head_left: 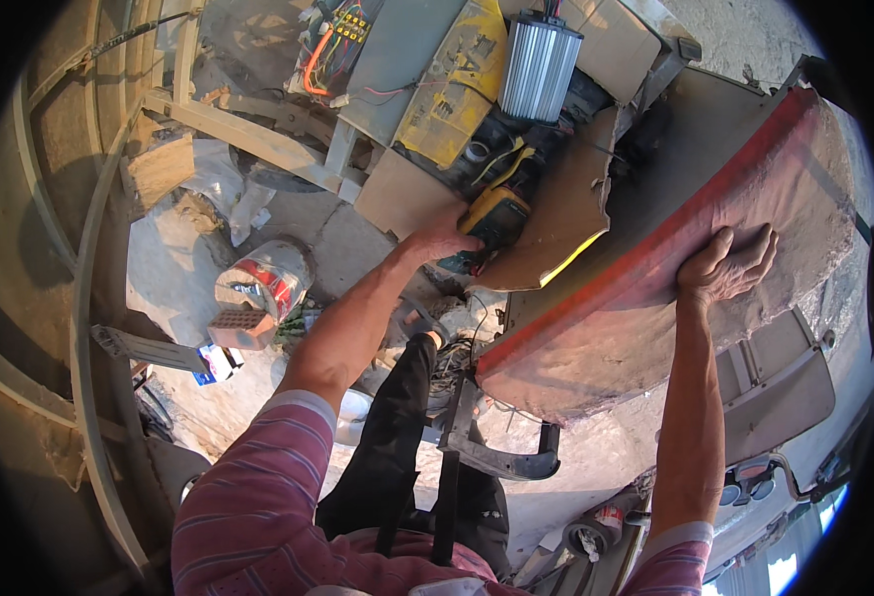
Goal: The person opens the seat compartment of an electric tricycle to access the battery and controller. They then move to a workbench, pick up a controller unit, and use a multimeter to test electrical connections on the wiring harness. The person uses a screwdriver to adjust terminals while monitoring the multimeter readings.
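My left hand (440, 238) reaches into a cluttered bay, beside a yellow-and-black device (497, 215) that looks like a multimeter. Its fingers curl down next to the device, and what they hold is partly hidden. On the right, my right hand (723, 268) presses against the dusty, pale face of a large tilted panel with a red edge (645, 260), possibly a seat or lid. Those fingers are spread, with the thumb apart. Between my hands, a bent cardboard sheet (554, 214) leans beside the device.
A finned silver box (540, 68) with wires sits beyond the device, beside a scuffed yellow panel (462, 84). Colourful wiring (342, 45) lies far left of it. A tin can (276, 278) and a brick (241, 329) stand left. A metal frame (248, 139) crosses there.
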The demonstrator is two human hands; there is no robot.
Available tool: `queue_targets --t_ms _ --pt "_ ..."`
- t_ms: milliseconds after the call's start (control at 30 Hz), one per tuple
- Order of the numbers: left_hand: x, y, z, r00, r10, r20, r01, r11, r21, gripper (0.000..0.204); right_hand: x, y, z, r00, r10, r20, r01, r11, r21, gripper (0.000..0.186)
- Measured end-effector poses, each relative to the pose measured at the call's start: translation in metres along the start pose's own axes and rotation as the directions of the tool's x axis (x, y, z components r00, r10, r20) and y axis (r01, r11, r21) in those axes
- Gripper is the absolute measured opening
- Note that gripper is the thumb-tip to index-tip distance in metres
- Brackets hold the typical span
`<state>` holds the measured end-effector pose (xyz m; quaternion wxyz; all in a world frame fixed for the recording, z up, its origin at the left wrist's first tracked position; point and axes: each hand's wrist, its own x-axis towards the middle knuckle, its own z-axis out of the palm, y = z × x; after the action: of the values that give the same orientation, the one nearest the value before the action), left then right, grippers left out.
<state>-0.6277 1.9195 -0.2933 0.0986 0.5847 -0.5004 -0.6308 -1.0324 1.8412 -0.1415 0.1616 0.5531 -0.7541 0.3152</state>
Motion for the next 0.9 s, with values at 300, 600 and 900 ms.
queue_targets --t_ms 300,600,900 --pt "-0.030 0.011 0.020 0.997 0.017 0.074 0.026 0.836 -0.547 0.078 0.001 0.001 0.001 1.000 -0.015 0.000 0.015 1.000 0.003 0.079" --pt "-0.139 0.027 -0.004 0.938 0.101 0.331 0.273 0.370 -0.888 0.094 0.000 -0.002 -0.001 1.000 0.018 0.018 -0.018 1.000 -0.008 0.080" --pt "-0.244 0.059 -0.010 0.892 0.430 0.141 0.154 0.005 -0.988 0.102 0.000 -0.001 -0.001 1.000 0.016 0.009 -0.016 1.000 -0.021 0.081"
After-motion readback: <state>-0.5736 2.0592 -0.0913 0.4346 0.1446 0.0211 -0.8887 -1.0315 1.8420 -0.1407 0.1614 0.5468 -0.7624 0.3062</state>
